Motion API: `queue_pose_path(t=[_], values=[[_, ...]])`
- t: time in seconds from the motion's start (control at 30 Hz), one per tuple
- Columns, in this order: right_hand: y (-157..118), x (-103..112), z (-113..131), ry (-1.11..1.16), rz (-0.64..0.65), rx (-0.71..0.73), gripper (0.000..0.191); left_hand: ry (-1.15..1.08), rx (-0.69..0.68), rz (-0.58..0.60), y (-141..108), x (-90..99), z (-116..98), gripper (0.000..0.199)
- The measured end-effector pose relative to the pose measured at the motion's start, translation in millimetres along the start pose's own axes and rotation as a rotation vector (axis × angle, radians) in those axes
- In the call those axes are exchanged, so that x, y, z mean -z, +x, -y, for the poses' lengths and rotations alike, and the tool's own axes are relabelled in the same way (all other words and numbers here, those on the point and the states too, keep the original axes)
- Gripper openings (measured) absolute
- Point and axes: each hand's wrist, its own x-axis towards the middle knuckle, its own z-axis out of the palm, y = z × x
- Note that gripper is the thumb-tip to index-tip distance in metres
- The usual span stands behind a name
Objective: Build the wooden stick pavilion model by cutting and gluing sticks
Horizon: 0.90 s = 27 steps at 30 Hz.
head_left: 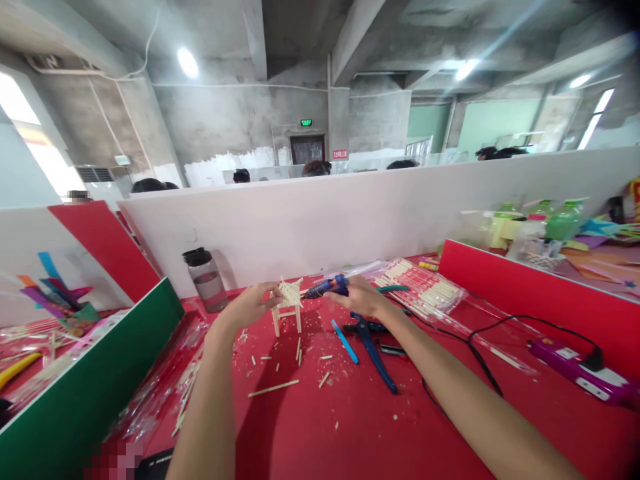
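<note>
Partner: Hands first. What are they holding?

Me: My left hand [255,301] is gripping the stick structure [290,293] by its upper left edge, fingers bent narrow. My right hand [364,296] is wrapping the blue glue gun [327,287], its tip pointing at the structure's right side. Touching or just short: I cannot tell.

Partner: And the structure?

Me: It is sitting upright between my hands, legs down. I cannot tell whether every leg is bearing on the red counter [300,440].

Partner: Main hazard?

Me: The tip, if hot. My left fingers are resting just across the top from it, so a slip could be burning them. Squeezing too hard could also be popping a joint, the sticks being so thin.

Partner: Farther out?

Me: Wood scraps [299,351] are lying around the legs; one underneath could be tilting the frame. The blue-handled cutter [374,353] is lying just beside my right forearm, where a careless swing might be knocking it.

Partner: Outermost?

Me: A black cable [480,363] is looping right toward the purple power strip [575,370]. If it is feeding the gun, a snag could be jerking the tip off line.
</note>
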Motion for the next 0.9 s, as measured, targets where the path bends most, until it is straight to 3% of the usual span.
queue_pose_path(t=[0.37,0.9], values=[[0,-6,2,-0.079,-0.024,-0.017,0.05,0.003,0.046,0.069,-2,3.4,-4,0.026],[-2,3,-2,0.179,0.019,-0.011,0.027,0.007,0.043,0.066,-2,3.6,-2,0.026]])
